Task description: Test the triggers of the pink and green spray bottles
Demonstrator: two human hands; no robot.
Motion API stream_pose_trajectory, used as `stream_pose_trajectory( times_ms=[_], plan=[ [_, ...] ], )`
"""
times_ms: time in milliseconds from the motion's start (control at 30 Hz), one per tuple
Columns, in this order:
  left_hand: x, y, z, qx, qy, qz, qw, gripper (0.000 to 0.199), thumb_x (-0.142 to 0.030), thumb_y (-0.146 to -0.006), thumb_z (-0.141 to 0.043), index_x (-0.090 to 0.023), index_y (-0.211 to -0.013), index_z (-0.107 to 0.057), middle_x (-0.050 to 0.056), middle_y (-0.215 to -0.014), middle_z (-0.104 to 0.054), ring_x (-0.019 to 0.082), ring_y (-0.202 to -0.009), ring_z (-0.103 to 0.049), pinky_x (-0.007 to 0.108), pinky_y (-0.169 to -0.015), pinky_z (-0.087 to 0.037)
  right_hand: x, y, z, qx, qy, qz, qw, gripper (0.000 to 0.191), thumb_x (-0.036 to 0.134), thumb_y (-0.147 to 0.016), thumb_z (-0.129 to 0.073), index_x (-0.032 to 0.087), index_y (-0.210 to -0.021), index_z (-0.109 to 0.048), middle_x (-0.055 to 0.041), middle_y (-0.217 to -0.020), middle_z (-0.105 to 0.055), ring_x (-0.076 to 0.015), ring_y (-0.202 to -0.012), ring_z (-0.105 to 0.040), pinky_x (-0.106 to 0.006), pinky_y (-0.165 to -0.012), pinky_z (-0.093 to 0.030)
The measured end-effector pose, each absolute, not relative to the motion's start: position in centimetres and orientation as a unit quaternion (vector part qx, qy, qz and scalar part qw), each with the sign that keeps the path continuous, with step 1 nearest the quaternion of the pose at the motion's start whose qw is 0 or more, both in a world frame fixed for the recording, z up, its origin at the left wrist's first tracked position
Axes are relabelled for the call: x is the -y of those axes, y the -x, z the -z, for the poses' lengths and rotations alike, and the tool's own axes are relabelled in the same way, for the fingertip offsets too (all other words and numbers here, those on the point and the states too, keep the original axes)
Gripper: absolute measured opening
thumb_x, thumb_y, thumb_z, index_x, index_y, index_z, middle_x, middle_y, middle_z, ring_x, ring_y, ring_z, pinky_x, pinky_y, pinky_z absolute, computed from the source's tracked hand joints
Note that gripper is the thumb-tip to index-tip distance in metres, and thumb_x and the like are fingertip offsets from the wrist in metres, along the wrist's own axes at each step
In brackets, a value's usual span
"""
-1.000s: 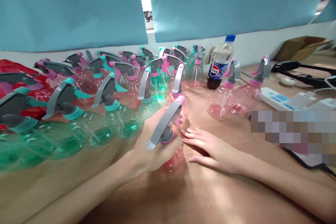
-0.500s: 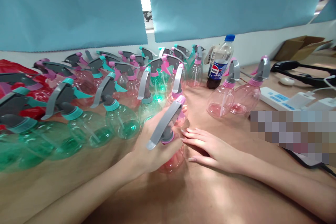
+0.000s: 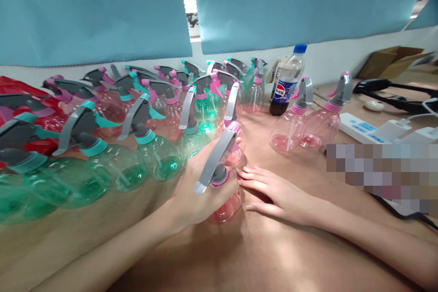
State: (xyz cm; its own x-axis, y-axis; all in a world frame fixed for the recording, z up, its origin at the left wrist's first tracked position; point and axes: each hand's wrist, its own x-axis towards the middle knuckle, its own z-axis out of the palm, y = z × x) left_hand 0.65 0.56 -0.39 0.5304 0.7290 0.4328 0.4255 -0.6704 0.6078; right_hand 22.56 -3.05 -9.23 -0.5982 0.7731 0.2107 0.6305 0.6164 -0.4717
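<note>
A pink spray bottle (image 3: pixel 226 210) with a grey trigger head stands upright on the table (image 3: pixel 260 255). My left hand (image 3: pixel 200 187) is wrapped round it just below its collar; the far fingers are hidden behind the head. Close on its right, my right hand (image 3: pixel 278 194) lies palm down on the tabletop, fingers stretched out and holding nothing. Another pink spray bottle (image 3: pixel 236 148) stands right behind the held one. Beside my left hand is a row of green spray bottles (image 3: pixel 160 159) with turquoise collars.
More pink and green spray bottles crowd the back left, near red plastic (image 3: pixel 17 86). Two pink spray bottles (image 3: pixel 287 130) stand at the right, by a cola bottle (image 3: pixel 287 82). Farther right are a power strip (image 3: pixel 359 127), black-framed glasses (image 3: pixel 372 89) and a cardboard box (image 3: pixel 390 61).
The held spray bottle and my left hand have shifted very slightly, a little up and to the right. My right hand has stayed in place.
</note>
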Motion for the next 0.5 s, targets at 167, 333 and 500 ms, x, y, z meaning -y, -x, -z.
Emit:
stream_pose_trajectory(
  times_ms=[167,333,500],
  plan=[
    [-0.53,-0.58,0.51,-0.354,-0.841,-0.337,0.232,0.033,-0.02,-0.079,-0.05,-0.023,-0.111,-0.051,0.001,-0.086,-0.062,0.017,-0.075,-0.062,0.03,-0.075,-0.055,3.05,-22.58,9.34,0.876,0.4,-0.177,0.204,0.053,0.048,-0.093,-0.054,0.018,-0.136,-0.054,-0.0139,-0.143,-0.052,-0.0296,-0.136,-0.042,-0.051,-0.114,-0.031],
    [-0.41,-0.56,0.23,-0.36,-0.844,-0.317,0.242,0.037,-0.021,-0.08,-0.05,-0.023,-0.117,-0.05,0.001,-0.088,-0.062,0.018,-0.077,-0.063,0.03,-0.078,-0.055,3.05,-22.56,9.19,0.877,0.401,-0.178,0.195,0.054,0.049,-0.093,-0.052,0.017,-0.137,-0.052,-0.0139,-0.143,-0.051,-0.0294,-0.136,-0.041,-0.051,-0.114,-0.031],
    [-0.41,-0.65,0.23,-0.354,-0.84,-0.322,0.256,0.052,-0.018,-0.08,-0.051,-0.024,-0.13,-0.044,0.003,-0.101,-0.066,0.02,-0.091,-0.065,0.033,-0.089,-0.054,3.09,-22.56,9.15,0.876,0.4,-0.178,0.203,0.053,0.048,-0.093,-0.053,0.018,-0.137,-0.053,-0.0142,-0.143,-0.051,-0.0298,-0.135,-0.042,-0.052,-0.114,-0.032]
  ],
)
